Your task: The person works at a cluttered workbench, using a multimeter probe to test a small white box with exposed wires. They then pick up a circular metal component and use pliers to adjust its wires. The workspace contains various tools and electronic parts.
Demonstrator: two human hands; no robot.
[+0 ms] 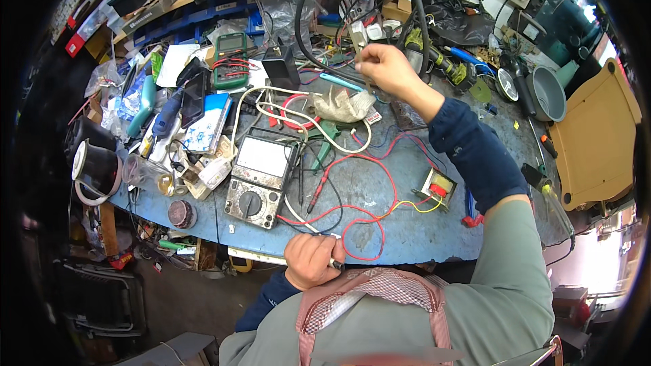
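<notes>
Low at the table's front edge, my left hand [308, 254] is closed on a dark cylindrical object [336, 264], with a pale cord near it. My right hand [383, 68] reaches to the back, its fingers closed on something small that I cannot make out, beside black cables [424, 20]. An analog meter [251, 200] lies left of centre with red and black leads. At the right, a small transformer [437, 186] has yellow and red wires. A grimy cloth-like bundle [339, 105] and looped pale cord lie between the meter and my right hand.
The blue worktop [359, 237] is cluttered at back and left with a green multimeter [230, 61], bags, tools and a black mug [91, 169]. A drill [441, 64], grey bowl [546, 95] and brown board [597, 135] stand at the right. Shelving and boxes line the back.
</notes>
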